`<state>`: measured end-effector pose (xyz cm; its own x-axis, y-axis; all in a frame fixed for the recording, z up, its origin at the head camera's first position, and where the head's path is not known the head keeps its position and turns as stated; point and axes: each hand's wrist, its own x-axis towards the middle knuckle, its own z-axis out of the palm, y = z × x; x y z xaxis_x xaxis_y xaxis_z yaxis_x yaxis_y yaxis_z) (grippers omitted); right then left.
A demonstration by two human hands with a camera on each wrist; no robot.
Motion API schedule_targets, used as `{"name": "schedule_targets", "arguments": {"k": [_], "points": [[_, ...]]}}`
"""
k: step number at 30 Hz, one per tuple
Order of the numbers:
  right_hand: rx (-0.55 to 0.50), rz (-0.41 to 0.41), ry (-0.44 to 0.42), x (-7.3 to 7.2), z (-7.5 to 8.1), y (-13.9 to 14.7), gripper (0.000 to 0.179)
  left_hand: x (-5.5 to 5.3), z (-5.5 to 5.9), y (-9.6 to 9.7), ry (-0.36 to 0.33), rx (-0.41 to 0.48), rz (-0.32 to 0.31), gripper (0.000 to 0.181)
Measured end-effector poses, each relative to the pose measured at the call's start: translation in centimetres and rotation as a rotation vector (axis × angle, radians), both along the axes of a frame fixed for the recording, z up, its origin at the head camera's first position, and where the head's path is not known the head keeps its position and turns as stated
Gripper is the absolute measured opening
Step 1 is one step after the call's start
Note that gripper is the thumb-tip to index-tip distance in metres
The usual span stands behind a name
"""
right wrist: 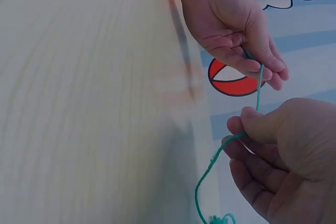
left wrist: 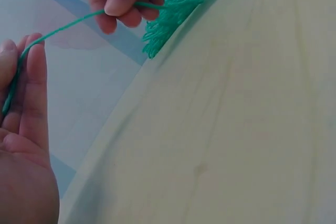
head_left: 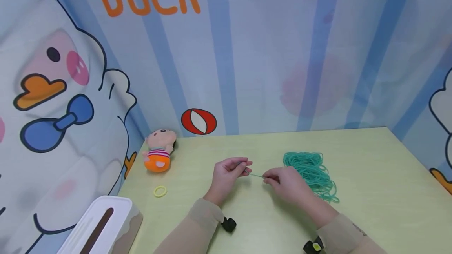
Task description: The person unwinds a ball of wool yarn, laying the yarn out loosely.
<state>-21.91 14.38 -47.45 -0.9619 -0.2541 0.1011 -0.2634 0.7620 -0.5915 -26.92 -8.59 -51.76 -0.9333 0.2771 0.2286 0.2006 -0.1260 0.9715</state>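
Observation:
A thin green cord (left wrist: 68, 25) stretches between my two hands above the table. My left hand (head_left: 227, 175) pinches it between thumb and fingers, and part of the cord lies along its palm side in the left wrist view. Thumb and forefinger of my right hand (head_left: 287, 183) pinch the same cord a short way to the right. Past the right hand, the cord droops toward a loose green bundle, seen at the bottom of the right wrist view. That bundle of green cord (head_left: 312, 173) lies on the table just behind and beside my right hand, partly covered by it.
On the pale wooden table (head_left: 370, 167), a plush doll (head_left: 158, 151) in orange sits at the back left. A yellow ring (head_left: 160, 191) lies in front of it. At the front left stands a white-lidded box (head_left: 120, 216) with a dark slot. A printed curtain (head_left: 257, 50) hangs behind.

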Motion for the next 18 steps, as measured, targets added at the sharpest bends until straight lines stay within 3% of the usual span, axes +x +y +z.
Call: {"name": "schedule_targets", "arguments": {"k": [11,18], "points": [[0.011,-0.008,0.127,1.1,3.2,2.9,0.015,0.2,0.1,-0.1,-0.006,-0.040,0.058,0.030],[0.027,-0.047,0.185,2.6,4.3,6.7,0.017,0.3,0.1,0.2,-0.015,-0.016,0.029,0.039]]}}
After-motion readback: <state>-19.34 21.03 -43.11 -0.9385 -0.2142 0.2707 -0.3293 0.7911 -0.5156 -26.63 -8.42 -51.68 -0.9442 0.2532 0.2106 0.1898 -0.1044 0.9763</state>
